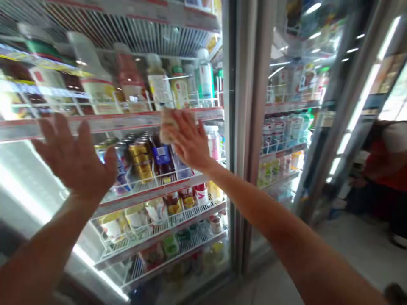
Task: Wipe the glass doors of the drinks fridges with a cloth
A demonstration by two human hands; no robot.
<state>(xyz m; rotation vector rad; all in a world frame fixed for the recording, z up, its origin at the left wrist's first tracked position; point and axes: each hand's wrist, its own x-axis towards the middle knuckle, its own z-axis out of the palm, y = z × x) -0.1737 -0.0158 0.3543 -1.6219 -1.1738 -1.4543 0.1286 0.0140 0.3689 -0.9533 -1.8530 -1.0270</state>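
Note:
My right hand [192, 140] is on a beige cloth [167, 127], pressing it against the glass door of a drinks fridge. Part of the cloth is covered by the fingers. Further left, my left hand [78, 163] has its fingers spread, palm towards the same glass; whether it touches the pane I cannot tell. Through the glass, a gold can [141, 159] and a dark bottle with a blue label [162, 154] stand on a wire shelf between the two hands.
Larger bottles [157, 87] line the shelf above, and cups [155, 212] fill a lower one. A metal door frame [248, 127] runs upright at the right. Beyond it is another stocked fridge [282, 131]. A person in red [386, 165] is at the far right, blurred.

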